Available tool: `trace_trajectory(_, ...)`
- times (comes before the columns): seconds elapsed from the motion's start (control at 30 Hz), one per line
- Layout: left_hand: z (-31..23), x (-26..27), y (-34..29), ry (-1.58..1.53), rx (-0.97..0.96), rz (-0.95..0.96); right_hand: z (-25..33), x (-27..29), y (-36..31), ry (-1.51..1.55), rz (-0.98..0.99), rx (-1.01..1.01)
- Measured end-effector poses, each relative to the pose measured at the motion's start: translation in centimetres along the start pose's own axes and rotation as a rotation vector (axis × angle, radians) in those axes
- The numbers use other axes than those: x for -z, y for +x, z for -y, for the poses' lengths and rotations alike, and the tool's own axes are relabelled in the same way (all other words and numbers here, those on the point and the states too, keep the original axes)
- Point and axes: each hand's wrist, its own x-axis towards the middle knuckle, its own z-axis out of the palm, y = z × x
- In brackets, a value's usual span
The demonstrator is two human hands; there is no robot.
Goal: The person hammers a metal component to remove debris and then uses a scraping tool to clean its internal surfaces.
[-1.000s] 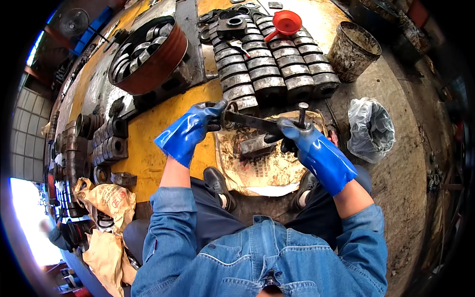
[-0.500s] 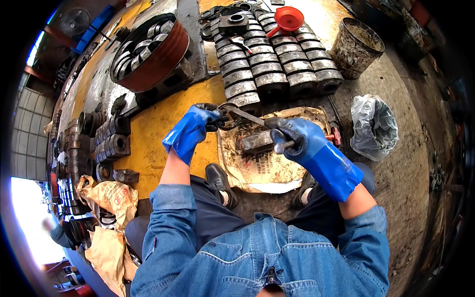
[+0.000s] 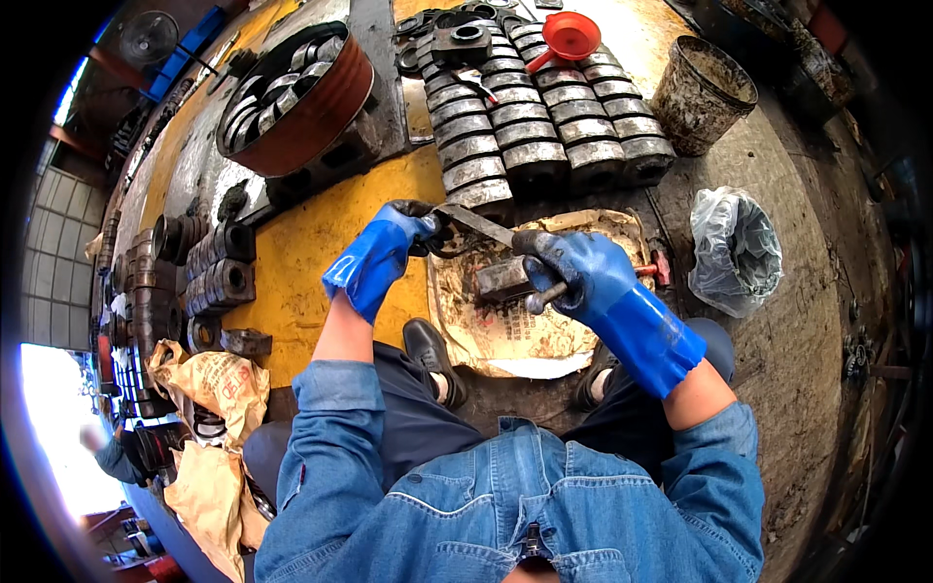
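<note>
Now, mid-frame, we grip a dark ring [image 3: 450, 255] in our left hand [image 3: 397, 243]; from our closed right hand [image 3: 583, 274], a flat bar [image 3: 478, 223] slants up-left toward it.

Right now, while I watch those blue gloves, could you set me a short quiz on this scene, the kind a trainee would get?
1. True or false: a red scoop rests on the rows of metal blocks.
2. The right hand grips: A) a paper bag; B) a flat metal bar; C) a fan.
3. Fill in: the clear plastic bag stands on the person's ____ side.

Key: 1. True. 2. B. 3. Right.
</note>
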Motion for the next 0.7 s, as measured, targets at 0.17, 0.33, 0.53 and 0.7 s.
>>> trace_trajectory(0.17, -0.5, 0.0, -0.1, 0.042, 0.019, -0.070, -0.3, 0.4, 1.0, 0.060, 0.227, -0.266)
trace_trajectory(0.33, -1.9, -1.4, -1.6, 0.027, -0.124, -0.105, -1.7, -1.0, 0.7, 1.106, -0.074, -0.722)
trace_trajectory(0.53, -2.6, -2.1, -1.9, 0.074, -0.181, -0.196, -2.0, 2.3, 1.3, 0.648, 0.100, -0.734)
trace_trajectory(0.7, -1.7, -0.3, -1.5, 0.126, -0.224, -0.223, 0.7, 5.2, 3.8, 0.567, 0.256, -0.913)
